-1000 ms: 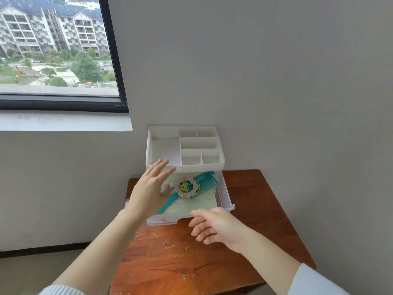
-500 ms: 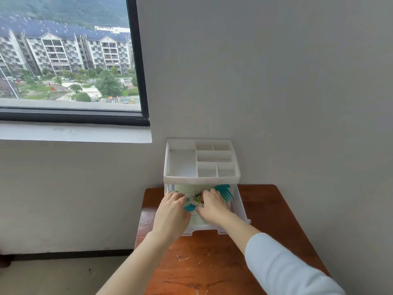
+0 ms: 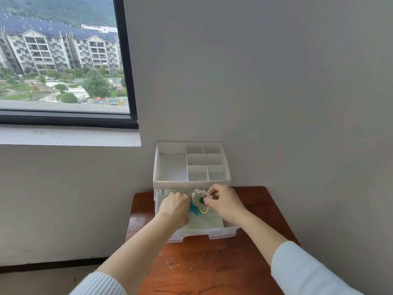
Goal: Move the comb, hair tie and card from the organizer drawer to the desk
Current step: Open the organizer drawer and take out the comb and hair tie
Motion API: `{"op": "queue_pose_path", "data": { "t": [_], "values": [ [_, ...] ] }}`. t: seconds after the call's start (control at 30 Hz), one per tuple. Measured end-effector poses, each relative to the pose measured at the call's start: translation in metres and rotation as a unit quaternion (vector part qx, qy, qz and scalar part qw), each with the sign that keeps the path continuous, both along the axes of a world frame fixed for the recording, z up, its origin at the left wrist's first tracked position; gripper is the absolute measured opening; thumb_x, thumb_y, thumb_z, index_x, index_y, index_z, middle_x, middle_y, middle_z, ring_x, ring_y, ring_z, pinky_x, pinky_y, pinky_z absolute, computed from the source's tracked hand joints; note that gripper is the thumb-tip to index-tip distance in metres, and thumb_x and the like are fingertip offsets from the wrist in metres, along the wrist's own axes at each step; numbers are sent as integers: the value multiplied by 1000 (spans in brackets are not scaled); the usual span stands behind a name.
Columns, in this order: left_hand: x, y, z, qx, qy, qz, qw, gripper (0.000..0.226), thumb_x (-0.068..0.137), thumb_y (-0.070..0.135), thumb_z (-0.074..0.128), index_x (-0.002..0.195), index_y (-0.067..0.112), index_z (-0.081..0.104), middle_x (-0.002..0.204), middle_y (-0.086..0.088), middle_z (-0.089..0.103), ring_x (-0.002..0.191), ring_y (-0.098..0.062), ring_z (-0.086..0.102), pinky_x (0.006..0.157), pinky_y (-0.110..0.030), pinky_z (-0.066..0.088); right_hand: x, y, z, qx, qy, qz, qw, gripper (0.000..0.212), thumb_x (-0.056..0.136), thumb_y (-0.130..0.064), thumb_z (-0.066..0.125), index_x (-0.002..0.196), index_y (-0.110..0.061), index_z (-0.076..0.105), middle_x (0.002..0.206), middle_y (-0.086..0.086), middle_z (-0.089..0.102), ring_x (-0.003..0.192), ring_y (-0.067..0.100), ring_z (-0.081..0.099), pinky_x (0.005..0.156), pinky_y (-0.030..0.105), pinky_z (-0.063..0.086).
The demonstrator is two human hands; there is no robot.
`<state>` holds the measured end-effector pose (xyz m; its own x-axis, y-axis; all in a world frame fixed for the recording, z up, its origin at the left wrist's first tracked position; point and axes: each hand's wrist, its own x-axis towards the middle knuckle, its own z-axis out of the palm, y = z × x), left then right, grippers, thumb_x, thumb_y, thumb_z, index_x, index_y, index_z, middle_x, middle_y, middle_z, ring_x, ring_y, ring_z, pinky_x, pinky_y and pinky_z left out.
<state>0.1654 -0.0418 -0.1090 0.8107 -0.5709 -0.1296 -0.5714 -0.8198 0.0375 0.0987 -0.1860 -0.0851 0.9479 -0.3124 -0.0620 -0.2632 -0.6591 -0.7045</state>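
I see both hands inside the open organizer drawer (image 3: 210, 232) at the desk's (image 3: 212, 269) far edge, toward 12 o'clock. My right hand (image 3: 225, 203) pinches the patterned hair tie (image 3: 198, 193), lifted just above the pale green card (image 3: 207, 222) on the drawer floor, a thin yellow band (image 3: 202, 207) dangling with it. My left hand (image 3: 175, 206), at 9 o'clock of the tie, is curled shut over the teal comb (image 3: 194, 208).

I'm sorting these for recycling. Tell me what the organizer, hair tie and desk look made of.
Organizer: white, slightly see-through moulded plastic, matte.
Hair tie: gathered, printed fabric with soft folds, held by the right hand.
Desk: reddish wood or wood veneer, glossy, scratched; which one is unclear.
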Motion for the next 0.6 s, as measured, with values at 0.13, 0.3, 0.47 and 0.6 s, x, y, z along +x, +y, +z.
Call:
{"op": "queue_pose_path", "data": {
  "t": [0.13, 0.3, 0.47, 0.6],
  "values": [
    [3, -5, 0, 8, 22, 5, 1000, 30, 81, 20, 61, 106, 4, 61, 103, -10, 68, 94, -28, 64, 64, -32, 44, -11, -12, 8, 18, -18, -19, 1000, 8, 79, -24, 65, 75, -19, 59, 77, 10, 72, 60, 13, 54, 58, 28, 43],
    [5, -3, -2, 44, 15, -23, 999, 41, 94, 32, 37, 121, 5, 53, 110, -15, 62, 96, -27, 54, 69, -33, 45, -19, -20, 13, 32, -33, -37, 998, 14, 81, -23, 65, 83, -9, 63, 78, 9, 74, 69, 22, 66, 62, 33, 49],
    [9, 9, 4, 21, 58, -57, 996, 28, 97, 18, 33, 115, 3, 49, 110, -15, 64, 95, -32, 62, 75, -41, 51, -19, -26, 19, 66, -50, -31, 996, 11, 82, -20, 66, 80, -10, 63, 81, 12, 75, 81, 26, 71, 73, 43, 56],
    [12, 18, 22, -15, 130, -26, 991, 18, 96, 10, 35, 104, 6, 51, 85, -7, 57, 66, -21, 53, 52, -30, 42, -14, -28, 25, 101, -72, -28, 992, 9, 82, -18, 69, 79, -12, 63, 81, 11, 75, 79, 25, 71, 75, 40, 55]
  ]
}}
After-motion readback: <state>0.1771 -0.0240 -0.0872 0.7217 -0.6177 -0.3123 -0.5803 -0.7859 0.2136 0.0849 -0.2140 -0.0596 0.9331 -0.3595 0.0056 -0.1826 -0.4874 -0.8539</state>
